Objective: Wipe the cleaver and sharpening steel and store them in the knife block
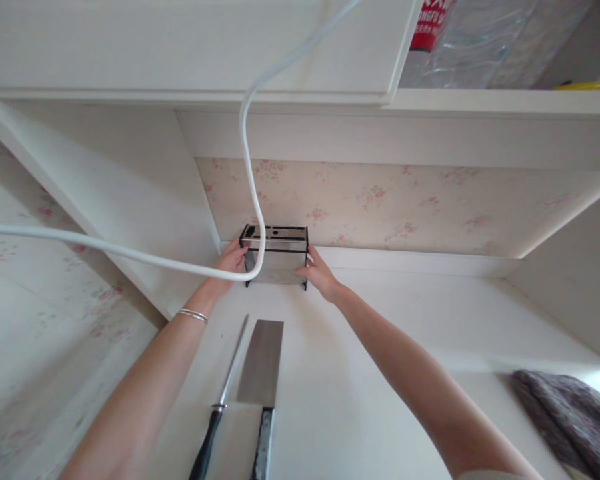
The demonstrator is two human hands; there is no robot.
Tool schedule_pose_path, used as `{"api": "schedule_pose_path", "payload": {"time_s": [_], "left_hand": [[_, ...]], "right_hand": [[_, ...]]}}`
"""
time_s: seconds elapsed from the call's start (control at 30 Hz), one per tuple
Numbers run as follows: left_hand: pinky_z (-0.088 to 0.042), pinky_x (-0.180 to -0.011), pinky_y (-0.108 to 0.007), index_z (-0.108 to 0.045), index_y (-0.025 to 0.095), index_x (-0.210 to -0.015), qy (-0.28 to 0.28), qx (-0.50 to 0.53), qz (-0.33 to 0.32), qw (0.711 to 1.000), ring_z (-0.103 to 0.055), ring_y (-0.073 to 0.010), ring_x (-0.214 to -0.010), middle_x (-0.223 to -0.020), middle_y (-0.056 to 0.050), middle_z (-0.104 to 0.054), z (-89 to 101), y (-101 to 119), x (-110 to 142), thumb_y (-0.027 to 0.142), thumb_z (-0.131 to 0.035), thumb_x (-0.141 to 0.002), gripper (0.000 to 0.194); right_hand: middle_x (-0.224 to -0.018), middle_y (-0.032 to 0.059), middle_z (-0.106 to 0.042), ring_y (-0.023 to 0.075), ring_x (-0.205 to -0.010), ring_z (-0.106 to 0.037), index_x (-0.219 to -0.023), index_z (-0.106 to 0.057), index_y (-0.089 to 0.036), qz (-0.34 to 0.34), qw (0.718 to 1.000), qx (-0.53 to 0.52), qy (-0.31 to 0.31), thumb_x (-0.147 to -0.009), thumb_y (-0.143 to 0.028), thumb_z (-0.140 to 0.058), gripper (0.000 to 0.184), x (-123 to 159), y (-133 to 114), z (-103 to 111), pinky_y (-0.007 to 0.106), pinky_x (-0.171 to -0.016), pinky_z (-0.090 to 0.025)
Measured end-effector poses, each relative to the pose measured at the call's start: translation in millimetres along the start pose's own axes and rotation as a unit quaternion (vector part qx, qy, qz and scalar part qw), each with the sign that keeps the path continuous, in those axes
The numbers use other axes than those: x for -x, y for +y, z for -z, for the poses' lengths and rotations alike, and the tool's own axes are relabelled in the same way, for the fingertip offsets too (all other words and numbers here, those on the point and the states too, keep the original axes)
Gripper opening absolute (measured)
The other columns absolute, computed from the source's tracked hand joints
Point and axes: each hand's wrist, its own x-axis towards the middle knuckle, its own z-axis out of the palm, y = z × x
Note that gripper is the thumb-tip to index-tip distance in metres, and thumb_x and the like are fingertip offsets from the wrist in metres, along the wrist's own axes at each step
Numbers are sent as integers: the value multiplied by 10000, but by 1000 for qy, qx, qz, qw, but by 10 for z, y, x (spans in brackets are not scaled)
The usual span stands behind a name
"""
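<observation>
Holder (285,265) — slotted, contents unclear; left hand (227,264) and right hand (321,273) clasp opposite ends.

We are holding an oblong box (284,263) by its two ends, its pale grey front facing us and its black-edged, silvery top with several openings facing up, while it is standing upright on short black feet on the white tabletop (360,393) near the flowered wall (420,203).
</observation>
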Motion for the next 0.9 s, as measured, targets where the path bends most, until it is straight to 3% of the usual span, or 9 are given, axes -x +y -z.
{"api": "schedule_pose_path", "payload": {"time_s": [0.27, 0.4, 0.5, 0.6, 0.7, 0.77, 0.8, 0.9], "left_hand": [[-291, -1151, -393, -545, 285, -1264, 0, -21, -1, 1000, -424, -180, -1356, -1424, -9, -526, 22, -21, -7, 204, -592, -770, 503], [-358, -1101, -369, -558, 245, -1254, -7, -87, -7, 996, -475, -203, -1310, -1403, -47, -548, 48, 9, 41, 254, -573, -804, 450], [-364, -1082, -418, -553, 209, -1239, 49, -166, -10, 985, -484, -250, -1281, -1382, -96, -550, 45, -16, 187, 286, -576, -812, 435], [-378, -1046, -462, -587, 173, -1137, 106, -250, -20, 962, -551, -277, -1154, -1239, -132, -610, 37, -92, 655, 307, -577, -813, 351], [-469, -912, -421, -634, 193, -933, 92, -312, -30, 945, -615, -251, -934, -1028, -89, -648, 70, -217, 1455, 352, -610, -794, 213], [-484, -875, -418, -629, 207, -920, 87, -350, -29, 932, -611, -254, -912, -989, -76, -641, 146, -339, 2042, 381, -610, -806, 208], [-488, -879, -417, -617, 213, -943, 86, -410, -39, 907, -611, -256, -932, -990, -75, -639, 200, -414, 2311, 400, -570, -838, 219], [-500, -887, -431, -583, 205, -1036, 93, -528, -34, 844, -619, -275, -965, -1021, -91, -646, 385, -667, 2923, 446, -537, -864, 299]], "right_hand": [[-1539, 38, -346, 264, -1418, -316, -1469, -316, -294, -36, 999, 8, 12, -612, -175, -676, 938, -50, 156, 48, 459, -1154, -261], [-1546, 28, -334, 233, -1408, -340, -1465, -321, -296, -46, 999, 20, 8, -618, -166, -656, 920, -5, 142, 60, 408, -1145, -288], [-1531, 72, -350, 239, -1332, -444, -1459, -318, -278, -70, 996, 47, 7, -660, -224, -657, 869, 116, 120, 94, 413, -1093, -365], [-1457, 117, -433, 224, -1111, -607, -1441, -318, -267, -96, 992, 80, 0, -729, -305, -630, 778, 439, 188, 180, 423, -968, -467], [-1139, 75, -646, 169, -796, -666, -1308, -458, -236, -115, 987, 103, -53, -777, -304, -580, 549, 1010, 349, 273, 351, -760, -533], [-873, 27, -681, 151, -627, -630, -1120, -578, -204, -129, 979, 121, -97, -781, -265, -564, 344, 1474, 453, 274, 298, -616, -510], [-808, 15, -677, 146, -590, -616, -1065, -603, -198, -138, 973, 135, -124, -787, -241, -552, 286, 1705, 487, 242, 277, -573, -488], [-799, 9, -697, 134, -637, -634, -1138, -609, -218, -122, 940, 227, -222, -863, -213, -470, 308, 2285, 493, 0, 231, -595, -463]]}}
